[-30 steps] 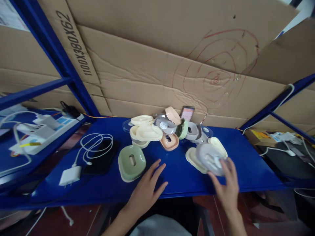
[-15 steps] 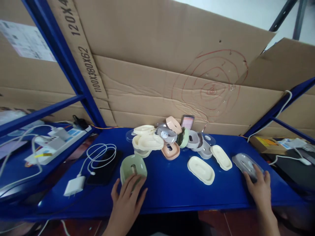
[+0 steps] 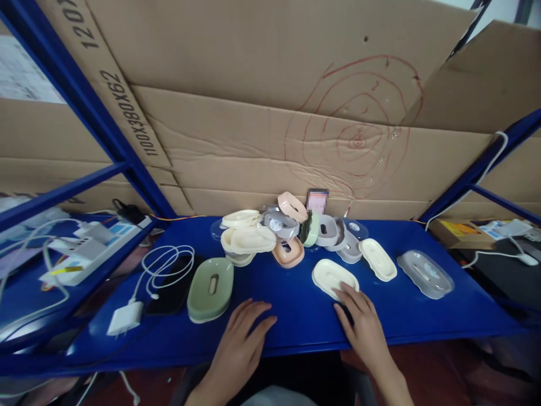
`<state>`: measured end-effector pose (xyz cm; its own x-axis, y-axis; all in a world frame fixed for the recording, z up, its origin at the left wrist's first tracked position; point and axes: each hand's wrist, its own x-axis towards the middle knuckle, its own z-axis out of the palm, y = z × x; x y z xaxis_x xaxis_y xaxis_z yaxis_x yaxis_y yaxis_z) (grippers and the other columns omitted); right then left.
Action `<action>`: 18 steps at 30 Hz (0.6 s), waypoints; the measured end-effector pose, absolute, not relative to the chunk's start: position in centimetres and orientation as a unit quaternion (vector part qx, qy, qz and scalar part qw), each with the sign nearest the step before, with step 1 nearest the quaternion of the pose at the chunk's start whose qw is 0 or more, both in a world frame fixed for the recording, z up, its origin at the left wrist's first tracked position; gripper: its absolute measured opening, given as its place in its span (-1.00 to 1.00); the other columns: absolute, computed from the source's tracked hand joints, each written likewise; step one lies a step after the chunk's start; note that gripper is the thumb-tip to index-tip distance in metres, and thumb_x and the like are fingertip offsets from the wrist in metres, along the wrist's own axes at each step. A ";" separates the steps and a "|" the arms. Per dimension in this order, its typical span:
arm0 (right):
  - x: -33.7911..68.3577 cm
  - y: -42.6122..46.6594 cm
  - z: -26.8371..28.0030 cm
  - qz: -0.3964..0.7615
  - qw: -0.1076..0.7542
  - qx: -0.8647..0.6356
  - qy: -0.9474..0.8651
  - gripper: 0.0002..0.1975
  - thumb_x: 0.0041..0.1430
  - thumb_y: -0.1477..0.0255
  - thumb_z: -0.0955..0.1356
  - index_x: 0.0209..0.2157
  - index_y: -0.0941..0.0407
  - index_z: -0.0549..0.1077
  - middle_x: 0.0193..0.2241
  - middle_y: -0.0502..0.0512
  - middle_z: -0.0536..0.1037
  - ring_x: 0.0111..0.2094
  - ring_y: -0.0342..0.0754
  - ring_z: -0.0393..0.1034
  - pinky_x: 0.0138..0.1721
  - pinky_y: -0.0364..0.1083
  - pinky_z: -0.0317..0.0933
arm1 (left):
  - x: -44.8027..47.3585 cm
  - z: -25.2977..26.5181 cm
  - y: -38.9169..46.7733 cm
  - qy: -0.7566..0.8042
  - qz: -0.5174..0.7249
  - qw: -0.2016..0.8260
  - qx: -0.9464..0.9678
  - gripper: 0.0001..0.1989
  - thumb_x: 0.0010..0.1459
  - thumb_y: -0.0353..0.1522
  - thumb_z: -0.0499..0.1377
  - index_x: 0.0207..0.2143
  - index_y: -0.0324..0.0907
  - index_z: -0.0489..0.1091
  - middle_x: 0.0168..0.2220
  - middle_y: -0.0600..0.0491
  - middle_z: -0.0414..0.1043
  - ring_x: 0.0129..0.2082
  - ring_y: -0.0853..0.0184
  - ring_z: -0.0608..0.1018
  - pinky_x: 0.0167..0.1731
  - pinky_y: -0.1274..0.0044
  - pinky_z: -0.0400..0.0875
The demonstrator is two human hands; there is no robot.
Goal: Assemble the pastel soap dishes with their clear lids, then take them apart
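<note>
A pale green soap dish (image 3: 210, 290) with a slot in its floor lies at the left. My left hand (image 3: 242, 341) is just right of it, apart from it and holding nothing, fingers loosely bent. My right hand (image 3: 364, 324) reaches over the front right edge of a cream oval dish (image 3: 332, 276). Its fingertips touch the rim, while the thumb is spread in front. To the right lies a second cream dish (image 3: 378, 260). A clear lid (image 3: 425, 274) with a round sticker rests at the far right.
Behind is a pile of soap dish parts, among them a cream piece (image 3: 253, 239), a peach piece (image 3: 288, 254) and a grey piece (image 3: 325, 230). Left are a white charger (image 3: 125, 317) with coiled cable and a dark phone (image 3: 169, 301). Cardboard (image 3: 236, 129) stands behind the blue table (image 3: 291, 316).
My left hand has let go of the green dish and moved right. My right hand has left the clear lid and moved left to the cream dish. The view has shifted slightly.
</note>
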<state>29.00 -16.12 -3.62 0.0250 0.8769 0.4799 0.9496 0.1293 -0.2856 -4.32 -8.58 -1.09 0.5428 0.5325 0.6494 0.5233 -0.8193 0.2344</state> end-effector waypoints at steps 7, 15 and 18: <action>24.7 -16.5 -1.9 0.027 0.263 -0.611 -0.746 -0.59 0.55 0.33 0.31 0.34 -0.13 0.46 0.36 0.08 0.50 0.36 0.12 0.43 0.37 0.25 0.37 | -2.8 -1.7 -7.3 0.324 0.332 0.021 0.886 -0.55 0.39 -0.58 0.08 0.14 0.02 0.54 0.28 0.01 0.54 0.31 0.14 0.54 0.46 0.00 0.26; 21.6 -15.3 -1.3 0.046 0.245 -0.571 -0.782 -0.47 0.56 0.35 0.29 0.47 -0.17 0.30 0.50 0.05 0.28 0.52 0.14 0.15 0.44 0.29 0.28 | -3.2 -0.8 -6.9 0.284 0.310 -0.003 0.907 -0.50 0.44 -0.48 0.13 0.34 0.04 0.42 0.33 0.02 0.50 0.34 0.16 0.53 0.47 0.07 0.27; 21.5 -15.2 -1.7 0.035 0.258 -0.581 -0.771 -0.46 0.54 0.33 0.32 0.47 -0.18 0.30 0.50 0.05 0.28 0.52 0.16 0.16 0.42 0.28 0.31 | -3.9 0.1 -5.7 0.308 0.338 -0.020 0.889 -0.53 0.44 -0.49 0.10 0.29 0.04 0.47 0.31 0.02 0.53 0.30 0.16 0.56 0.46 0.09 0.28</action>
